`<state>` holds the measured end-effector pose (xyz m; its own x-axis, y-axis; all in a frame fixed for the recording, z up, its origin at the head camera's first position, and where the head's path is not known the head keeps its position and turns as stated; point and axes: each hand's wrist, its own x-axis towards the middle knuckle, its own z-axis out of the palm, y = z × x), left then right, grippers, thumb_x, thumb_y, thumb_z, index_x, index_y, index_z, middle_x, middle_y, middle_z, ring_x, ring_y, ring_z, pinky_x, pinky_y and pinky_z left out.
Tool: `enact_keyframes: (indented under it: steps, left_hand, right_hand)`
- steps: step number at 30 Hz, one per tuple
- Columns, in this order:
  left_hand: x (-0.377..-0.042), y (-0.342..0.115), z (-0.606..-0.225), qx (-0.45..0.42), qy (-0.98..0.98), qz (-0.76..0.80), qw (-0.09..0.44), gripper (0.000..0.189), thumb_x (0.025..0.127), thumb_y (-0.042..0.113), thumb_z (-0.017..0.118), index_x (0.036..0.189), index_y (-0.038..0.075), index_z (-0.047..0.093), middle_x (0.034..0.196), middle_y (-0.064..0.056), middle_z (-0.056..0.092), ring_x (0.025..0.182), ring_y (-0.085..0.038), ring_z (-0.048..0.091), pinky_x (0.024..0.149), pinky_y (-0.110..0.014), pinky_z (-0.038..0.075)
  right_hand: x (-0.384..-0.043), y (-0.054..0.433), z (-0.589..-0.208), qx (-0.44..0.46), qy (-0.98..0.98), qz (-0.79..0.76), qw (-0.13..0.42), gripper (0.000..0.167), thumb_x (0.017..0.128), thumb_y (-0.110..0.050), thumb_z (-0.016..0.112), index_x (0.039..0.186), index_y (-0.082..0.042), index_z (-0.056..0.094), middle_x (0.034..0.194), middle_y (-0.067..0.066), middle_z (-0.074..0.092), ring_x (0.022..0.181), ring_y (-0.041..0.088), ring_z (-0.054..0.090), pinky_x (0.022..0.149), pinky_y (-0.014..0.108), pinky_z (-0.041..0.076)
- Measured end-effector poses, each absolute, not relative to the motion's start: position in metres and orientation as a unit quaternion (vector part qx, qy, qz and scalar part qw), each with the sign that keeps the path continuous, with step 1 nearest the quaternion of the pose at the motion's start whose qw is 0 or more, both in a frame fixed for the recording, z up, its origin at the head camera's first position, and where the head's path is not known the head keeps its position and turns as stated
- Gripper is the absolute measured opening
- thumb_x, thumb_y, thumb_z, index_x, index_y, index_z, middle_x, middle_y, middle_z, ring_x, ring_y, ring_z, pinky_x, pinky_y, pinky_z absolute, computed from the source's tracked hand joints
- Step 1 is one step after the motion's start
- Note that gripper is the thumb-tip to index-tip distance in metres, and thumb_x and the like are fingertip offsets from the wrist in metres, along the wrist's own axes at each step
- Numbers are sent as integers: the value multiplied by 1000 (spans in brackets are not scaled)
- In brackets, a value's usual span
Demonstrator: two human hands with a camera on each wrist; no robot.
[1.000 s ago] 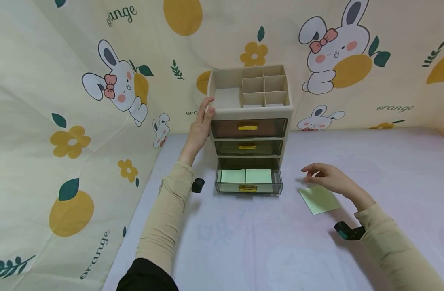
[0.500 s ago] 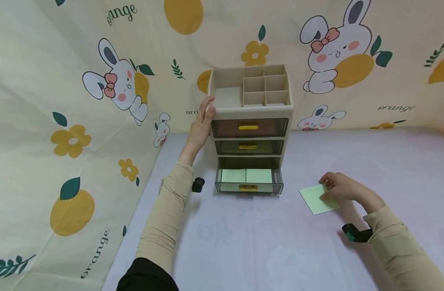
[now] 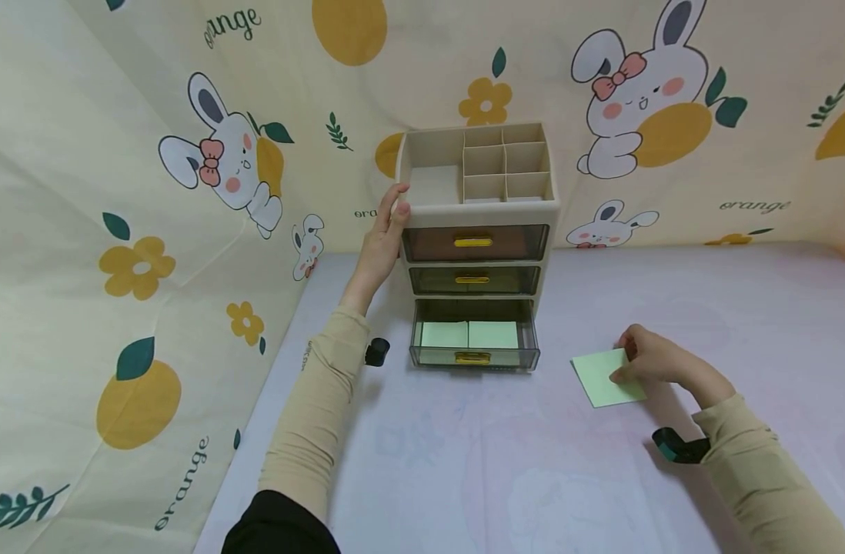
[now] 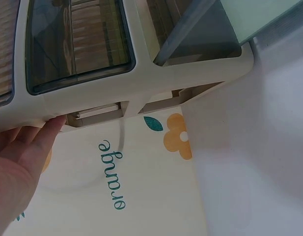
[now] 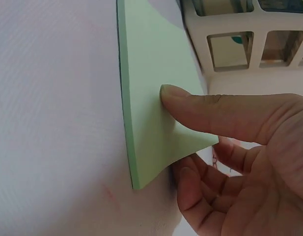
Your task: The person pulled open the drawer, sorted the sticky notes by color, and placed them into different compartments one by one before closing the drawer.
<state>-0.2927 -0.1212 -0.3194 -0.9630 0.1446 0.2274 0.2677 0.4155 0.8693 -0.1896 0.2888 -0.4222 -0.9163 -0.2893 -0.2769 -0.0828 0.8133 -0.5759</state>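
Observation:
A cream desk organizer (image 3: 474, 200) with three smoky drawers stands at the back of the table. Its bottom drawer (image 3: 472, 355) is pulled out and holds two pale green note pads (image 3: 468, 335) side by side. My left hand (image 3: 384, 231) lies flat against the organizer's upper left side; in the left wrist view a fingertip (image 4: 53, 125) touches the organizer's frame (image 4: 141, 88). A third green note pad (image 3: 599, 381) lies on the table to the right. My right hand (image 3: 647, 362) pinches its right edge. My thumb (image 5: 205, 110) lies on top of the pad (image 5: 151, 98), with fingers curled under the lifted corner.
The table (image 3: 505, 469) has a pale lilac cover. A cartoon rabbit-and-orange cloth (image 3: 152, 231) hangs close on the left and behind. The organizer's top tray (image 3: 429, 181) has several small compartments. Black wrist cameras (image 3: 376, 352) (image 3: 675, 446) sit at both sleeves.
My right hand dropped from hovering above the green pad onto its right edge and took hold of it. The left hand and the organizer have stayed put.

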Motion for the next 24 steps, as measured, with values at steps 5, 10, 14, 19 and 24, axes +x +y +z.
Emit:
enact_keyframes:
  steps: [5,10,14,19,24]
  left_hand:
    - [-293,-122,-320,-121,-837,-531,56,47,78,82,25,123,69,22,154,4,27,133,-32,40,99,-58,36]
    - [-291,-122,-319,-121,-834,-536,57,48,77,82,27,123,69,23,153,3,30,133,-30,40,101,-57,35]
    - [-292,-121,-319,-122,-834,-534,60,49,77,83,26,124,69,23,153,5,28,133,-30,41,101,-57,35]
    - [-293,-121,-320,-119,-837,-530,61,49,76,83,25,123,70,23,153,5,29,132,-30,41,101,-57,35]
    - [-293,-121,-320,-120,-837,-531,60,51,76,84,25,124,69,23,153,6,29,132,-30,41,101,-57,34]
  right_hand:
    - [-188,291,-420,-78,939,-281,180,50,76,-24,75,103,6,44,98,23,54,86,29,51,72,34,42]
    - [-187,293,-416,-73,941,-289,159,44,78,-25,73,99,4,46,86,11,51,80,21,46,65,29,37]
    - [-185,295,-415,-71,934,-314,155,44,80,-26,73,103,4,49,86,6,50,78,14,45,62,25,38]
    - [-182,295,-410,-80,927,-328,165,49,82,-28,71,114,3,52,100,12,56,85,13,50,68,25,45]
    - [-177,296,-404,-81,921,-343,167,40,84,-27,69,110,1,57,96,10,59,80,8,54,69,25,49]
